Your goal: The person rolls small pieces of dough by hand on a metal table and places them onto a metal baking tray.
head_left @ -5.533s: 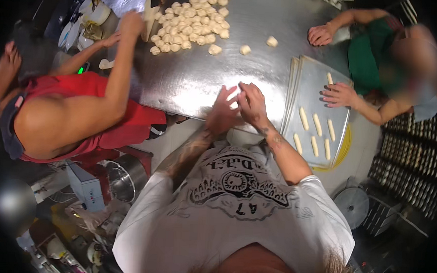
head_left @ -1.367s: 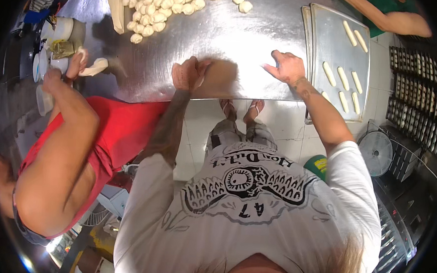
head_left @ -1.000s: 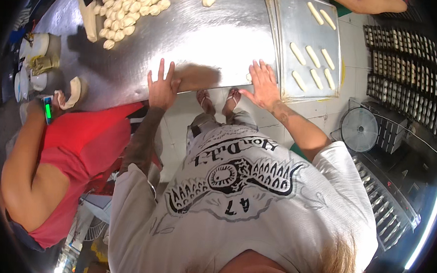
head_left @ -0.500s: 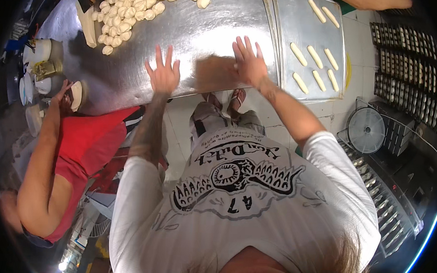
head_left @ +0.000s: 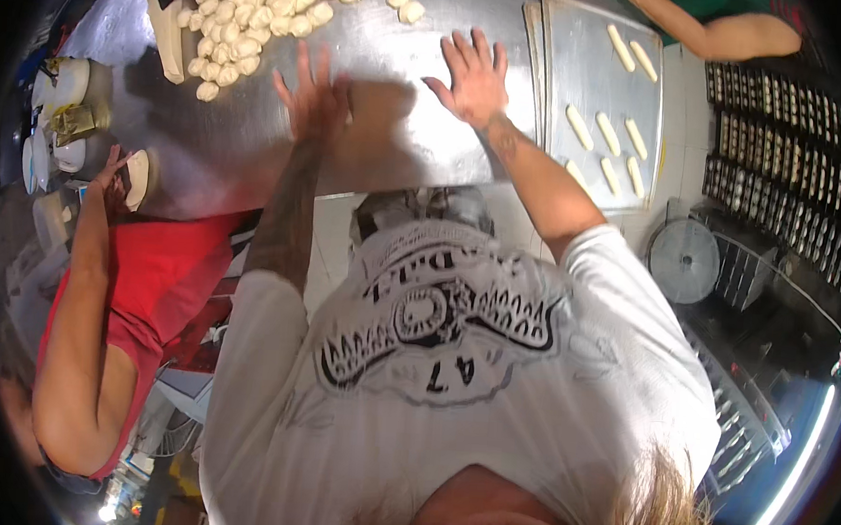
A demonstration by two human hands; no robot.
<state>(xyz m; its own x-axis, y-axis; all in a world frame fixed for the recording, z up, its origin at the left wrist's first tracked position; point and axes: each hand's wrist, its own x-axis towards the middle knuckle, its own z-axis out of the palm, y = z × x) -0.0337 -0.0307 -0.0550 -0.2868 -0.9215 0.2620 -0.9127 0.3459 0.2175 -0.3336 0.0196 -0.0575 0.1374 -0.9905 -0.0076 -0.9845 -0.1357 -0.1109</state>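
Fingers spread and palm down, my left hand [head_left: 315, 105] is over the metal worktable [head_left: 388, 147], a little below a heap of pale dough balls [head_left: 253, 16]. My right hand [head_left: 474, 83] is likewise spread palm down, left of the metal baking tray [head_left: 568, 71] and below a few separate dough balls [head_left: 408, 8]. Neither hand grips anything that I can see. Whatever may lie under the palms is hidden. Several thin dough sticks [head_left: 609, 134] lie in two groups on the tray.
A person in red [head_left: 178, 259] works at my left, one hand near a dough piece [head_left: 138, 179]. White containers [head_left: 71, 83] stand beyond. Another person's arm [head_left: 708, 30] reaches in at far right. A fan [head_left: 684, 260] and loaded racks [head_left: 777, 167] stand on the right.
Both my hands have moved farther forward over the table, my torso leaning in with them. The other person's arm at the far right shows more.
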